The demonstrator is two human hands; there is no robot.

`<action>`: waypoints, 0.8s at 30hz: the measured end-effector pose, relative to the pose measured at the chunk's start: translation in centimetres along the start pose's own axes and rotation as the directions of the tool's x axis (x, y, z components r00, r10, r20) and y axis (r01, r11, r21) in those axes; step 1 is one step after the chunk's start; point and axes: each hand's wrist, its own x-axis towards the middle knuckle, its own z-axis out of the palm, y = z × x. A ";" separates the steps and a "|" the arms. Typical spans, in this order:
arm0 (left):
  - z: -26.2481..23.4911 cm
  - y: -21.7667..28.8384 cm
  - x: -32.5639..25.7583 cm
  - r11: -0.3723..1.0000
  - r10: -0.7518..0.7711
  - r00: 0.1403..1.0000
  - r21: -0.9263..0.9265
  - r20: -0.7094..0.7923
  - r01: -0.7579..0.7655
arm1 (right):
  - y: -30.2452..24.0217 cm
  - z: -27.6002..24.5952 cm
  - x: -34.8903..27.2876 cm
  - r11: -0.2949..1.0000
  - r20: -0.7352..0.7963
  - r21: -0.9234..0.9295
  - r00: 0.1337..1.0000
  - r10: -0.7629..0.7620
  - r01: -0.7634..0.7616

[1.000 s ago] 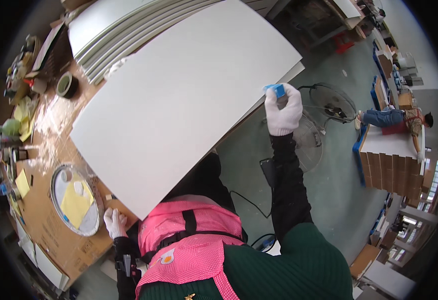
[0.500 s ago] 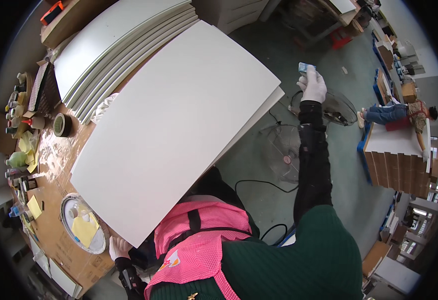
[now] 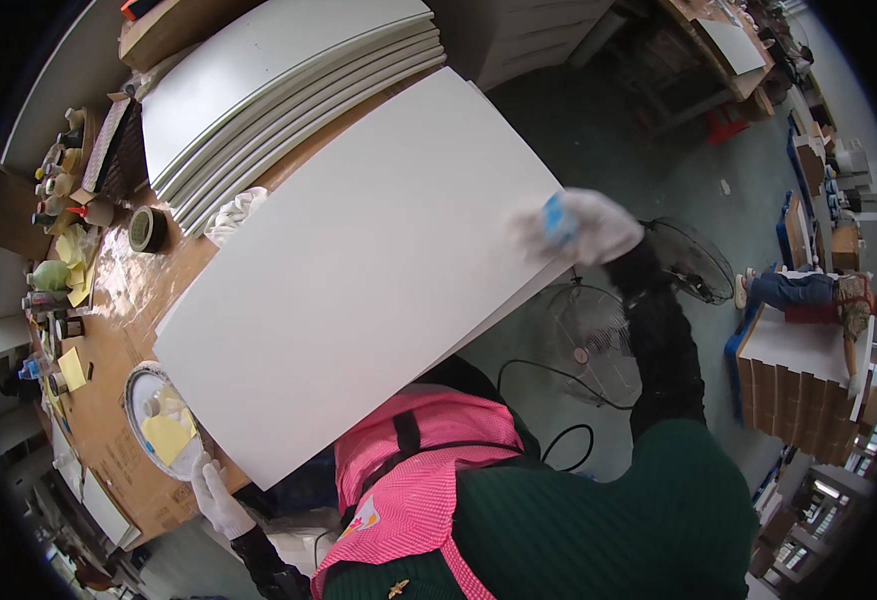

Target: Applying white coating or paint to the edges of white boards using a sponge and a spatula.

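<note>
The right grip [image 3: 598, 225], gloved in white and blurred, is closed around a small blue block [image 3: 558, 220] above the far right end of a white panel [image 3: 358, 275]; whether the block touches the panel's face cannot be told. The left grip [image 3: 220, 500], also gloved, is just beside the panel's near-left corner and the rim of a round tray [image 3: 129, 400]; its fingers reach forward, but I cannot tell how wide it is or whether it touches either.

The panel lies slantwise, its right long edge overhanging toward the person's pink apron [image 3: 408, 510]; a second sheet [image 3: 503, 312] shows along that edge underneath. Its face is bare, giving free room across it.

Past the left edge, the brown worktop [image 3: 108, 420] carries the tray and a tape roll [image 3: 146, 230]. A white cloth [image 3: 235, 215] crowds the upper-left edge, with stacked white panels [image 3: 288, 85] beyond. To the right is open green floor [image 3: 673, 165], narrowed by two fans [image 3: 590, 345] near the right forearm.
</note>
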 end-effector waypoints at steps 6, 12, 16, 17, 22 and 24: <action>1.4 0.4 0.1 1.000 -0.016 1.000 0.027 0.014 0.016 | -8.1 -7.5 -0.7 0.784 -0.648 -0.121 0.550 -0.527 0.609; 2.7 1.0 1.4 0.989 -0.095 0.992 0.122 0.080 0.084 | -8.0 -3.6 7.7 0.985 -0.436 -0.031 0.884 -0.167 0.170; 3.1 2.4 2.7 0.972 -0.089 0.992 0.224 0.087 0.068 | -9.2 -0.8 13.4 0.998 -0.364 -0.061 0.931 -0.039 0.018; 3.0 2.9 2.3 0.976 -0.124 0.991 0.189 0.059 0.111 | -9.3 -0.3 14.9 0.998 -0.372 -0.055 0.928 0.005 -0.027; 4.5 3.1 0.2 0.953 -0.005 1.000 0.303 -0.010 0.008 | -9.8 -2.8 18.5 0.963 -0.389 -0.268 0.916 -0.099 -0.009; 6.2 5.1 0.3 0.975 -0.054 0.992 0.221 0.116 0.027 | -11.8 -8.8 17.4 0.970 -0.492 -0.238 0.855 -0.167 0.052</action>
